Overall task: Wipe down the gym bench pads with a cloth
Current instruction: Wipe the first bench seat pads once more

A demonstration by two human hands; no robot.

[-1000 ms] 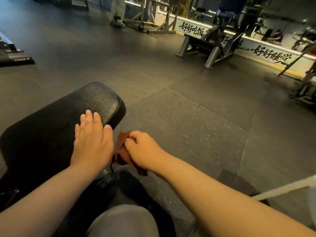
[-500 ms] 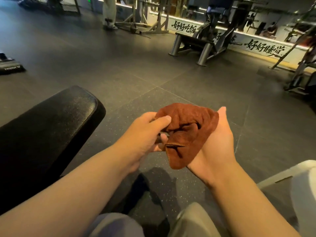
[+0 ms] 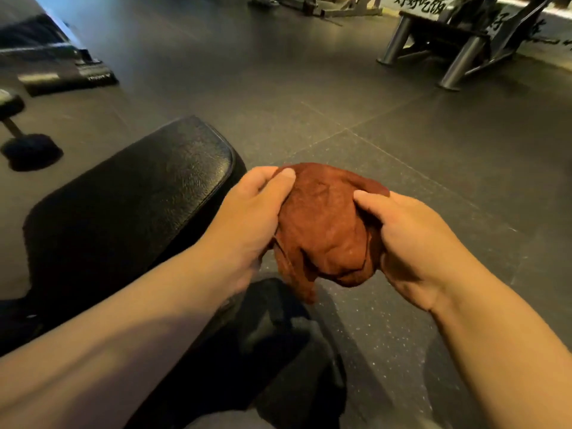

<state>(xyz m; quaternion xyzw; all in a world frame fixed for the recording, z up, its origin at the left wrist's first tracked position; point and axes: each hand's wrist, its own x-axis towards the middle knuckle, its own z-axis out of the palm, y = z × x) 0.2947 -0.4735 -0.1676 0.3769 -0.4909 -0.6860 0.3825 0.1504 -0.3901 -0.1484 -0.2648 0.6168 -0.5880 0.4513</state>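
Both hands — left hand (image 3: 247, 218), right hand (image 3: 411, 243) — fingers curled gripping the cloth (image 3: 325, 230).

1. The cloth (image 3: 325, 224) is rust-brown, crumpled into a rounded bundle and held in the air between the left hand (image 3: 247, 224) and the right hand (image 3: 411, 243), with a thumb on each upper side; one loose corner hangs from its lower left edge
2. The bench pad (image 3: 139, 193) is black grained upholstery with a seam round its rounded corners; it lies slanted, its far end just left of the cloth, which is off its surface
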